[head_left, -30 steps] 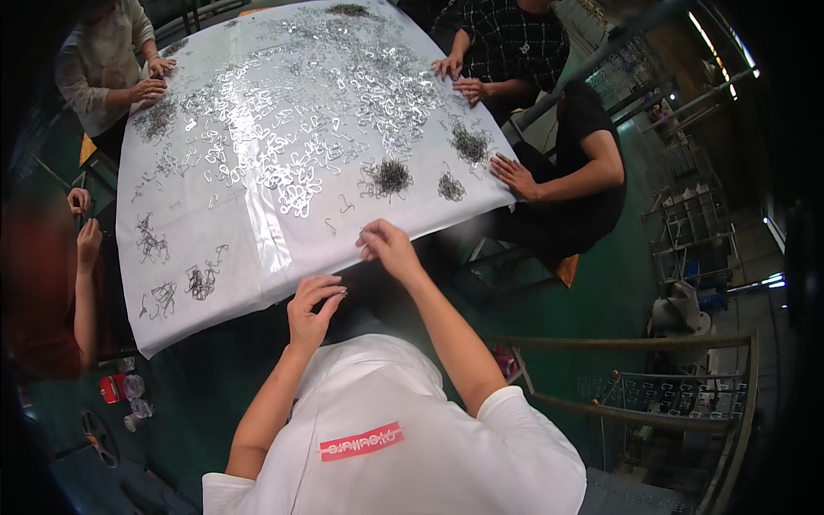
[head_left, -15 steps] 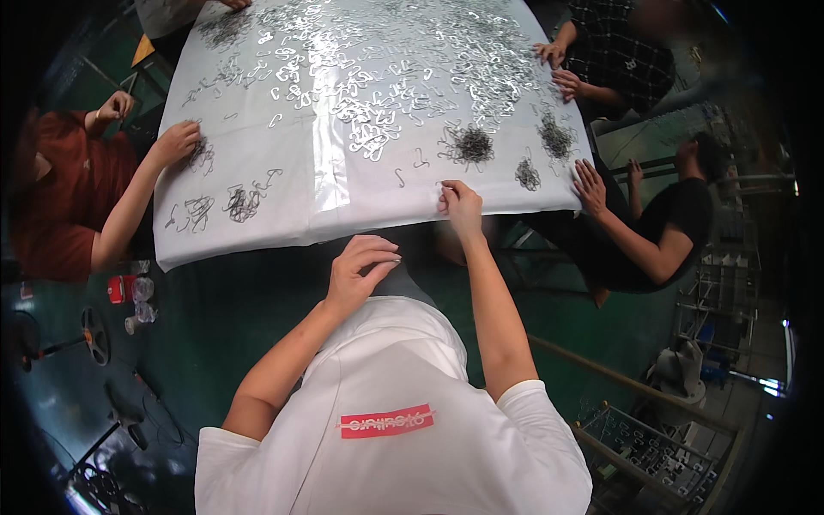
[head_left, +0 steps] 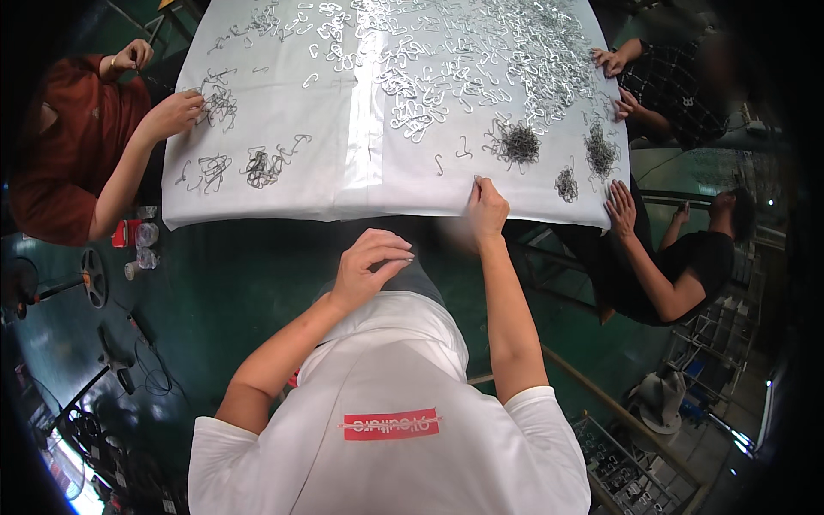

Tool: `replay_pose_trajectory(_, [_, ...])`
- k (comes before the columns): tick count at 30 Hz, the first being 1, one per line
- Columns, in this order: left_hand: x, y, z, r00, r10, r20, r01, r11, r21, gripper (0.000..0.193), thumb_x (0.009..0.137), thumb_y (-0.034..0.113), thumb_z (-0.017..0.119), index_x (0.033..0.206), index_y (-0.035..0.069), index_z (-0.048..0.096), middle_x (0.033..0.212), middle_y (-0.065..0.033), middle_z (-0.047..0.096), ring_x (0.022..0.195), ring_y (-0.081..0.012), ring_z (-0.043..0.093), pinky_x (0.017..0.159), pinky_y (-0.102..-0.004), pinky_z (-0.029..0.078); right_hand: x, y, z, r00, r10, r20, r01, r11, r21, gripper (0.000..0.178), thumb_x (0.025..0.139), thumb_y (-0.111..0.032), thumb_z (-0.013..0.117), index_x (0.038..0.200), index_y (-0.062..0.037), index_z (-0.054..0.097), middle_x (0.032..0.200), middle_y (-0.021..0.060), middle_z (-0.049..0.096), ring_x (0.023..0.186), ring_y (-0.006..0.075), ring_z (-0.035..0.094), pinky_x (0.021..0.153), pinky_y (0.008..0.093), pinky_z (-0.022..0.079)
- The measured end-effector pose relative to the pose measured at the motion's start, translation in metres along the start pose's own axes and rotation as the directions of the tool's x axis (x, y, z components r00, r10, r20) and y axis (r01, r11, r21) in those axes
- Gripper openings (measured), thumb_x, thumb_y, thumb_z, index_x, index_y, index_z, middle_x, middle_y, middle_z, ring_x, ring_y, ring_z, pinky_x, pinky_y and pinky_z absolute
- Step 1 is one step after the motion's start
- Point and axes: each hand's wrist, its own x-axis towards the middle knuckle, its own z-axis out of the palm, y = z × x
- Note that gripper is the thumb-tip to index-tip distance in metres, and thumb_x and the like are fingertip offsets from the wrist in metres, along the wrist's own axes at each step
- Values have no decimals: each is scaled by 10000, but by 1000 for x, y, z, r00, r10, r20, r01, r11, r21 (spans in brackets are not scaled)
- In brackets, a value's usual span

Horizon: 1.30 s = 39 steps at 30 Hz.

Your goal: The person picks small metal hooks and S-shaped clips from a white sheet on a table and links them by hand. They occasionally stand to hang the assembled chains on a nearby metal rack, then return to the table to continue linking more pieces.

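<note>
My right hand (head_left: 488, 209) is at the table's near edge, thumb and finger pinched together. Whatever small piece is between those fingertips is too tiny to make out. Just beyond it lie a loose S-shaped metal hook (head_left: 439, 165) and another bent hook (head_left: 464, 148). My left hand (head_left: 369, 268) hovers in front of my body, short of the table edge, its fingers curled against the thumb. A small glint shows at its fingertips, but I cannot tell what it is. A dark heap of hooks (head_left: 519, 144) sits right of the loose hooks.
The white-covered table (head_left: 283, 193) carries many scattered shiny hooks (head_left: 416, 112) and smaller piles (head_left: 264, 166). At the left a co-worker's hand (head_left: 176, 114) touches a pile. On the right another person's hand (head_left: 621, 209) rests at the edge, with more hands (head_left: 611, 62) beyond.
My view has shifted, so the table appears farther right. My right hand has drawn slightly back toward the near edge, still pinched. My left hand keeps nearly the same curled pose.
</note>
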Motion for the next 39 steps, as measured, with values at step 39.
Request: replay_pose_trajectory(39, [29,21,37,1000,10,-2,-10,1000,-18,168,756,29,711,919,61,734,871,-42,705,878,-174,596,769,-296,493,-54,-114,-138,816,271,511,-545,67,835,113,881,-23,606,960,29,668,1327,116,507,1188,180,473,1023,328,347])
